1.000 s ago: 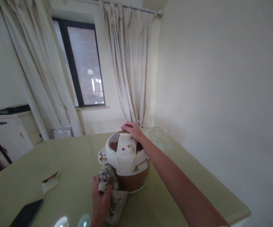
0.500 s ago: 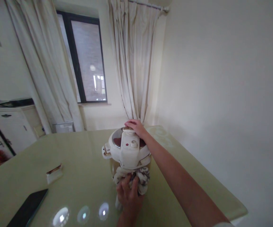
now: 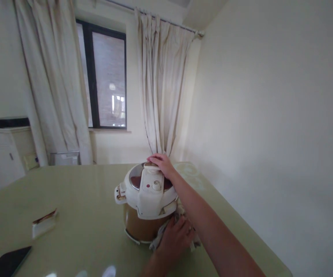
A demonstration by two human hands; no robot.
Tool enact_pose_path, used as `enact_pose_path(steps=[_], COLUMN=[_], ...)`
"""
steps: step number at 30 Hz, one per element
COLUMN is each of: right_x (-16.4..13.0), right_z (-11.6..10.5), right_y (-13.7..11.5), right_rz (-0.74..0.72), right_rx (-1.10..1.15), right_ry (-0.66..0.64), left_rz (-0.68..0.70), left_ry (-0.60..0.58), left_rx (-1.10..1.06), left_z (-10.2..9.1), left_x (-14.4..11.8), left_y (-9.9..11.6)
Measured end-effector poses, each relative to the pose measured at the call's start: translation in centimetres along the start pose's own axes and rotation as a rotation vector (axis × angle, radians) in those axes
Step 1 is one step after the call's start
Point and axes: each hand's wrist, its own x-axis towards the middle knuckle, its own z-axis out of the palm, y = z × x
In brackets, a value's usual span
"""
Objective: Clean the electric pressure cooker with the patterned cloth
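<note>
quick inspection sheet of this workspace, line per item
surface: pale green glossy table, light glare near the front edge
job's things: white and brown cooker, lid on; patterned cloth against its lower right side
clutter: small folded packet; dark phone at the front left
grippers: left hand presses the cloth to the cooker's side; right hand rests on the lid, arm crossing over the left
cables: nothing seen
surroundings: dark-framed window, cream curtains, white cabinet, plain wall on the right
</note>
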Motion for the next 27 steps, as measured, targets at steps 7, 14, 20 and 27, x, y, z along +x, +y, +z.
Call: enact_pose_path(steps=[7,14,20,27], right_x=[0.0,0.2,0.2,0.4], right_z=[0.1,0.3,0.4,0.3], right_y=[0.0,0.2,0.0,0.3], right_rz=[-0.048,-0.079,-0.071,-0.058], right_rx=[-0.020,-0.063,-0.035,-0.014], right_ry=[-0.019,-0.022,-0.016,-0.015], left_rz=[0.058,-0.604,-1.288,-1.178], left_ry=[0.281,0.352,0.242,0.404], left_rx=[0.067,0.024,-0.691,-0.534], left_z=[-5.3,-7.6,-6.3,-8.8], left_x=[-10.7,-15.3,-10.5,-10.7], left_y=[-6.6,-17.9,-21.9,-17.0])
